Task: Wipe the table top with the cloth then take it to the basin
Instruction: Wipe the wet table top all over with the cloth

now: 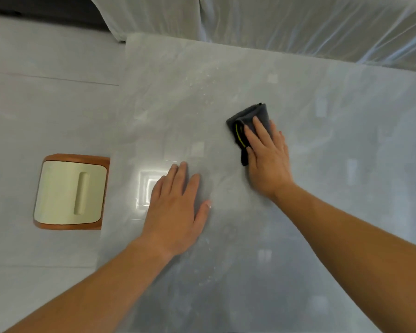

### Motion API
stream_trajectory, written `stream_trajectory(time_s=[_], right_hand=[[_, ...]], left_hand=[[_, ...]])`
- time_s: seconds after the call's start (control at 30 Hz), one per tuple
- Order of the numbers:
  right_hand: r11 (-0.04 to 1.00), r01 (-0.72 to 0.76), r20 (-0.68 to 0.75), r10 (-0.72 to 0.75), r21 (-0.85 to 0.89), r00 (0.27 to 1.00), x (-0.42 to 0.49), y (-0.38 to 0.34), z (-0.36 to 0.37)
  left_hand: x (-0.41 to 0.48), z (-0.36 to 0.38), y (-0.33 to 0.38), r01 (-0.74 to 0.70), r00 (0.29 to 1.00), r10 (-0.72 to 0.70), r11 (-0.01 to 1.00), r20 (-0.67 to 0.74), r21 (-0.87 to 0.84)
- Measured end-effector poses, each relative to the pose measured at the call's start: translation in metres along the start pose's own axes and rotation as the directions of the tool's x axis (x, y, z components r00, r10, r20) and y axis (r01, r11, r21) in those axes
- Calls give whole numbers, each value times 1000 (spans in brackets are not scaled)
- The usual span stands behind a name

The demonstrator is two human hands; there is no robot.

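Observation:
A glossy grey stone table top (322,111) fills most of the view. On it lies a folded dark grey cloth (247,118) with a yellow-green stripe, near the middle. My right hand (267,155) lies flat on the cloth and presses it down, fingers pointing away from me. My left hand (175,205) rests flat on the bare table top to the left, fingers apart, holding nothing. Small water drops (197,78) glisten on the surface beyond the cloth and near my left wrist. No basin is in view.
A stool with a cream seat and brown wooden rim (70,191) stands on the pale tiled floor (46,104), left of the table's edge. Furniture wrapped in white plastic sheeting (274,20) stands behind the table's far edge.

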State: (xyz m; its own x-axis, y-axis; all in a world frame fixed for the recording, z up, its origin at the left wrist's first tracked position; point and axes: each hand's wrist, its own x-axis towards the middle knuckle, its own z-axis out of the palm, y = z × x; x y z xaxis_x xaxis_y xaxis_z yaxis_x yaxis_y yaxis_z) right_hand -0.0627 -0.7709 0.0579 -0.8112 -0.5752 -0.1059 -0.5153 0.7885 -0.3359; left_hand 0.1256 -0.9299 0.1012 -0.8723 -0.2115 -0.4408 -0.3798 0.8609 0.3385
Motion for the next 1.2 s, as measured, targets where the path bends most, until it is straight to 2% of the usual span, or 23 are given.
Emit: stream_trajectory(time_s=[0.07, 0.2, 0.27, 0.3, 0.43, 0.47, 0.53, 0.6, 0.67, 0.7, 0.77, 0.83, 0.87, 0.9, 0.97, 1.03, 1.1, 1.13, 1.2], right_hand=[[999, -42, -29, 43, 29, 999, -32, -23, 13], [969, 244, 51, -242, -40, 969, -95, -15, 17], [953, 298, 52, -295, -58, 954, -86, 3, 10], [962, 266, 37, -264, -65, 964, -78, 8, 8], [999, -31, -66, 30, -9, 997, -77, -16, 14], [999, -47, -88, 47, 4, 995, -91, -26, 21], [998, 66, -84, -66, 1, 994, -129, -37, 34], [967, 253, -4, -254, -24, 967, -160, -31, 36], [934, 355, 50, -353, -50, 934, -158, -13, 27], [945, 321, 32, -319, -60, 947, -148, -6, 23], [994, 102, -68, -105, -38, 992, -123, -1, 17], [995, -98, -124, 101, 34, 987, -112, -10, 18], [992, -115, -137, 121, 51, 983, -117, -18, 23], [996, -76, -144, 82, 49, 986, -131, -24, 29], [995, 100, -106, -98, 19, 990, -177, -31, 40], [960, 281, 0, -281, 2, 960, -226, -28, 43], [915, 404, 91, -401, -11, 912, -241, -13, 36], [914, 404, 90, -401, -20, 912, -237, -6, 32], [971, 237, 11, -237, -9, 971, -220, -1, 28]], left_hand=[[-8, 2, -2, -7, 1000, 7, 1000, 3, -8], [-26, 6, -8, -38, 999, 38, 999, 18, 2], [-34, 9, -13, -58, 998, 57, 998, 23, 24], [-38, 11, -16, -67, 998, 66, 997, 23, 37], [-50, 19, -22, -72, 997, 72, 997, 7, 42], [-53, 22, -23, -78, 997, 77, 996, 8, 36], [-58, 28, -22, -90, 996, 89, 996, 4, 30], [-65, 33, -19, -102, 995, 102, 995, -5, 19], [-75, 39, -17, -108, 994, 109, 994, -11, 10], [-79, 42, -16, -112, 994, 112, 994, -16, 7], [-88, 48, -13, -122, 992, 122, 993, -27, 9], [-98, 56, -9, -125, 991, 125, 992, -43, 4], [-103, 59, -7, -127, 991, 126, 992, -53, -3], [-108, 63, -6, -127, 990, 126, 992, -64, -12], [-117, 71, -3, -126, 989, 124, 992, -80, -12], [-128, 80, -2, -117, 990, 118, 993, -77, 17], [-140, 90, -4, -102, 992, 105, 994, -63, 46], [-146, 94, -5, -104, 993, 107, 993, -53, 57], [-151, 101, -7, -114, 991, 119, 990, -54, 85]])
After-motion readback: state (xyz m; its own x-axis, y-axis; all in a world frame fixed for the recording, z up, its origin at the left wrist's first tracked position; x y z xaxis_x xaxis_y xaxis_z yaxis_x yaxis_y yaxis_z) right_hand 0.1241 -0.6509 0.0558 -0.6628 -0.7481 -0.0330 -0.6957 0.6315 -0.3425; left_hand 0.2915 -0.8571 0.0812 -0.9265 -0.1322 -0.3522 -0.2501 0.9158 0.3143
